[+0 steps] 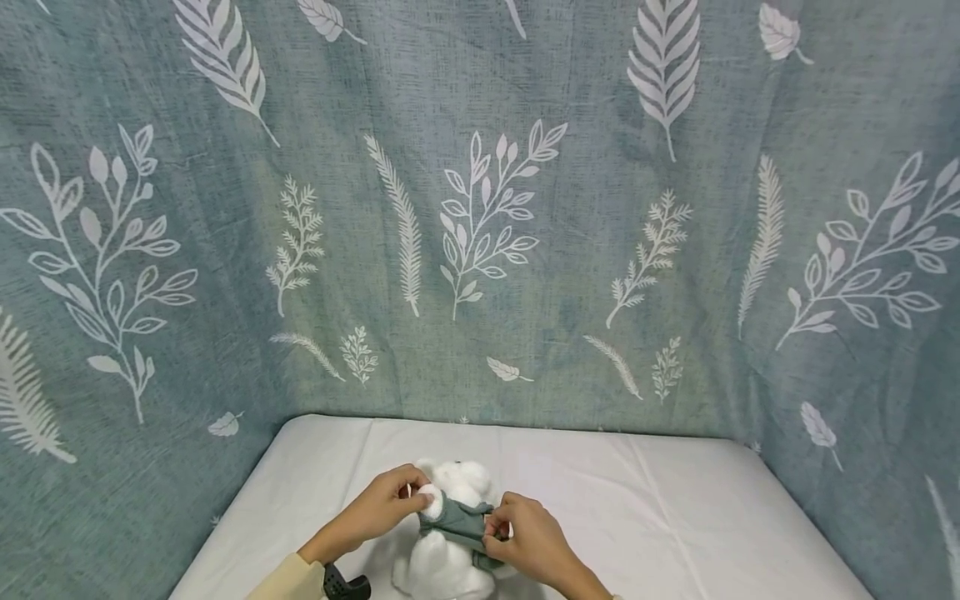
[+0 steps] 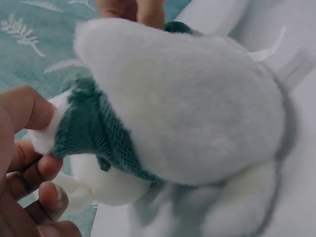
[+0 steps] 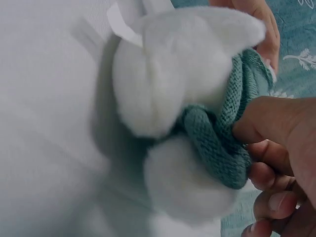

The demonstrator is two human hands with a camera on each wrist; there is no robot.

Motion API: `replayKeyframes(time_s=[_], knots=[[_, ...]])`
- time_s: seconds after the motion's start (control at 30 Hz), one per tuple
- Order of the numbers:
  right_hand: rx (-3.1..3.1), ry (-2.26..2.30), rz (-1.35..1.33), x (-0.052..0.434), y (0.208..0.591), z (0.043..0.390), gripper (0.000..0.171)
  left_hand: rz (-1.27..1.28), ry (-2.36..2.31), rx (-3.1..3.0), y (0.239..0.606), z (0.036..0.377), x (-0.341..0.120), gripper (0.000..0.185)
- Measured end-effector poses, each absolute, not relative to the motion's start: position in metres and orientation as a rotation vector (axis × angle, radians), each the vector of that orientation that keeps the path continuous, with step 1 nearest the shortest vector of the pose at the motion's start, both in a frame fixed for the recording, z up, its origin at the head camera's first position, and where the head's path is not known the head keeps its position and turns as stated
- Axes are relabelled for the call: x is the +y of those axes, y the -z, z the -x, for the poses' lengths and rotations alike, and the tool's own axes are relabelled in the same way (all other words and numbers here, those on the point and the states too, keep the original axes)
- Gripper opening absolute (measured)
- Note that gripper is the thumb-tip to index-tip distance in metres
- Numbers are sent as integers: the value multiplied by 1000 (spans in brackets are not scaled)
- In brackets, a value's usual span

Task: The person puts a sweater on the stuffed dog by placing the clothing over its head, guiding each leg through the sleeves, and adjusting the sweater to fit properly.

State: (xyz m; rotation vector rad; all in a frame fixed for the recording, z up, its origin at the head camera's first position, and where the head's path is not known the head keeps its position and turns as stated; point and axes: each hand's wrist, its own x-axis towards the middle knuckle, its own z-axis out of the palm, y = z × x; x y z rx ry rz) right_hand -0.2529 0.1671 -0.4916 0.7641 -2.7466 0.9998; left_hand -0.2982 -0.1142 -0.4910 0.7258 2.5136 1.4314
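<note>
A white plush animal [image 1: 442,542] in a small green knitted garment [image 1: 459,521] sits on the white table [image 1: 675,517] near its front edge. My left hand [image 1: 393,500] pinches the toy's arm and the garment's left edge; in the left wrist view the thumb and fingers [image 2: 29,148] grip the knit [image 2: 94,133] beside the plush body [image 2: 197,103]. My right hand [image 1: 517,533] grips the garment's right side; in the right wrist view its fingers [image 3: 276,148] curl round the bunched knit [image 3: 217,143] against the white plush [image 3: 173,74].
A teal cloth backdrop [image 1: 480,208] printed with white leaves rises behind and on both sides of the table. A dark wrist strap [image 1: 345,583] shows on my left forearm. A white sewn tag [image 3: 123,24] sticks out of the toy.
</note>
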Motion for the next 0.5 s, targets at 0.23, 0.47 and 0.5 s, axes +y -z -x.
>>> replayKeyframes(time_s=[0.23, 0.47, 0.5], knots=[[-2743, -1037, -793, 167, 493, 256, 14, -728, -1410, 2511, 490, 300, -113, 21], [-2672, -1141, -760, 146, 490, 256, 22, -900, -1273, 2620, 489, 299, -109, 29], [-2665, -1136, -750, 143, 490, 256, 23, -924, -1260, 2630, 489, 299, -109, 33]])
